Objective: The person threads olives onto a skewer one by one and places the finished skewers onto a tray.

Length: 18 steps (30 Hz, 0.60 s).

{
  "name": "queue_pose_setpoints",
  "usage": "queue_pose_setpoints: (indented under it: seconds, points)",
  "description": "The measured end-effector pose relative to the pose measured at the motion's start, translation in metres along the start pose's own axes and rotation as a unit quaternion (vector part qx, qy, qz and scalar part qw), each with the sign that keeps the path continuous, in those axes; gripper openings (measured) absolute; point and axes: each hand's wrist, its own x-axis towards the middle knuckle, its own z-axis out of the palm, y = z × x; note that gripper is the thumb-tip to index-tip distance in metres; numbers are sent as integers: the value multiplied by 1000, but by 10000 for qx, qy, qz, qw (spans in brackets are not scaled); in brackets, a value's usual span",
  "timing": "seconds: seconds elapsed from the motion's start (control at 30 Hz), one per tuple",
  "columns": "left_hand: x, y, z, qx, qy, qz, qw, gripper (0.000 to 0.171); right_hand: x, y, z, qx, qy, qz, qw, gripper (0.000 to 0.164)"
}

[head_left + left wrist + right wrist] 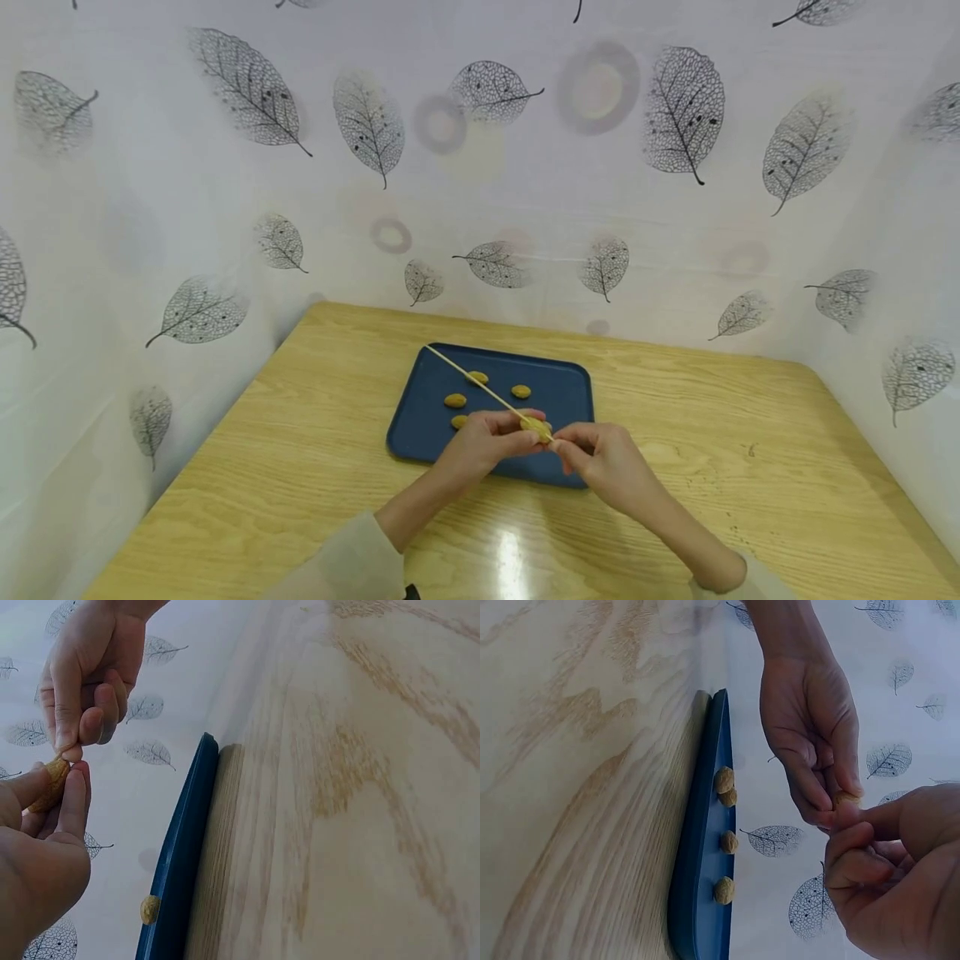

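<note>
My left hand holds a wrinkled, yellow-brown oval nut between thumb and fingers, above the front right of a dark blue tray. A long, thin, pale wooden skewer runs across that nut and slants away to the far left corner of the tray. With thumb and forefinger, my right hand pinches the skewer's near end, close beside the nut. In the left wrist view the fingertips of both hands meet at the nut. Whether the skewer goes through the nut, I cannot tell.
Several similar nuts lie spread over the tray, some behind my left hand. Under the tray is a wood-grained table. A white cloth printed with dark leaves hangs behind the table and along both sides.
</note>
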Motion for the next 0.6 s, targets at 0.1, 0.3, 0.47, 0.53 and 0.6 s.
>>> queue_pose_setpoints:
  seconds: [0.1, 0.3, 0.47, 0.53, 0.6]
  points:
    - [-1, 1, 0, 10, 10, -38, 10000, 32, 1, 1, -4, 216, -276, 151, 9993, 18]
    - [-1, 2, 2, 64, -6, -19, 10000, 29, -1, 1, -9, 494, -574, 442, 9961, 23]
    - [-1, 0, 4, 24, 39, -14, 10000, 29, -3, 0, -10, 506, -639, 444, 9957, 25]
    - [-1, -1, 5, -18, 42, -38, 10000, 30, -4, 1, -10, 511, -682, 426, 9954, 25]
    - [-1, -1, 6, -95, 38, -61, 9999, 30, -5, 1, -10, 497, -720, 424, 9953, 25]
